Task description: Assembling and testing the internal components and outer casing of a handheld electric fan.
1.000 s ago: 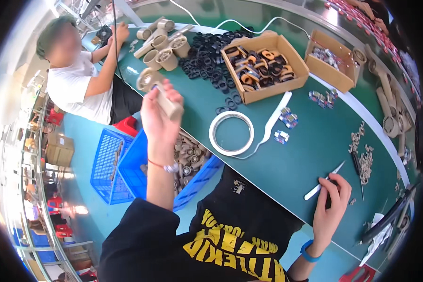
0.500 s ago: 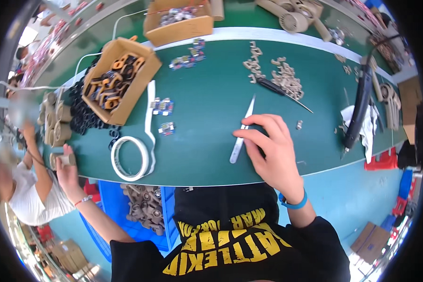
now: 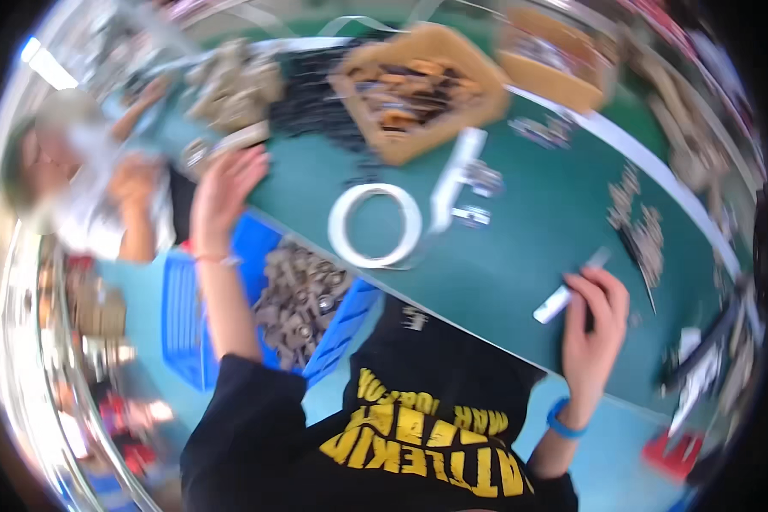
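My right hand point(image 3: 598, 322) lies on the right part of the green table point(image 3: 503, 282). Its fingers curl over the metal tweezers point(image 3: 554, 304), whose thin end sticks out past the knuckles. My left hand point(image 3: 224, 198) reaches over the table's left edge, fingers stretched out. Just beyond the fingers is a beige housing point(image 3: 246, 136) with a rounded end, which they may touch; blur hides the contact. A heap of beige housings point(image 3: 239, 85) stands behind it. Between my hands sits a white ring-shaped roll of tape point(image 3: 342, 224). Small circuit boards point(image 3: 471, 215) lie to its right.
A cardboard box point(image 3: 485, 101) holds black and orange parts, beside black rings point(image 3: 316, 98). A blue crate point(image 3: 185, 320) of beige parts stands below the table edge. At right are small beige clips point(image 3: 648, 243), a screwdriver point(image 3: 636, 256) and an electric driver point(image 3: 708, 341). A co-worker point(image 3: 85, 192) sits left.
The whole view has swung left, so the table looks tilted and blurred. My right hand stays at the tweezers and my left hand stays near the beige housing. The co-worker's hands have moved.
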### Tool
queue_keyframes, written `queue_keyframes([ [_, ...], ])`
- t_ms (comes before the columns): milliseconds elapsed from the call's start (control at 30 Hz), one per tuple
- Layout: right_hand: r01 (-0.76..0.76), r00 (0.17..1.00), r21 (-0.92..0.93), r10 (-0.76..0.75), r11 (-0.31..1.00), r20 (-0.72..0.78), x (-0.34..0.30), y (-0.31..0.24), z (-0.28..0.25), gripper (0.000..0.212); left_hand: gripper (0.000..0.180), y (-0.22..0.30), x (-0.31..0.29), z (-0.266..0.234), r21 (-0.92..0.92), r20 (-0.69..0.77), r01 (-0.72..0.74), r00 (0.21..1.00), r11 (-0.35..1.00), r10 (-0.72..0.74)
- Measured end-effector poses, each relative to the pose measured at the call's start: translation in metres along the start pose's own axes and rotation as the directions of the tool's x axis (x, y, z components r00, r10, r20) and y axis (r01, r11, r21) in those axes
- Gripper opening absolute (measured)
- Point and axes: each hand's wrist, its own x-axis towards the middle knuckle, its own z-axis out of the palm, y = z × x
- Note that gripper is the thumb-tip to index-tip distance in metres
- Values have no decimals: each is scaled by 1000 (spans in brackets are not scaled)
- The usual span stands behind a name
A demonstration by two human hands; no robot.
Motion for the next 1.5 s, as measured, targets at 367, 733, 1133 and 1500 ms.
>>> queue_keyframes([
  [367,48,998,-72,-44,996,51,-2,-4,11,14,49,28,-147,113,654,-104,-707,266,268,958],
  [733,75,996,-55,-73,996,53,8,-11,14,22,31,-2,-247,243,-719,-225,-672,465,176,856],
  [1133,28,995,-45,-24,999,92,13,3,-10,31,76,-50,-143,278,489,292,-714,675,501,677],
  [1500,-338,941,208,337,918,43,-54,36,-84,17,18,-46,-337,514,90,993,-654,-3,752,-122],
])
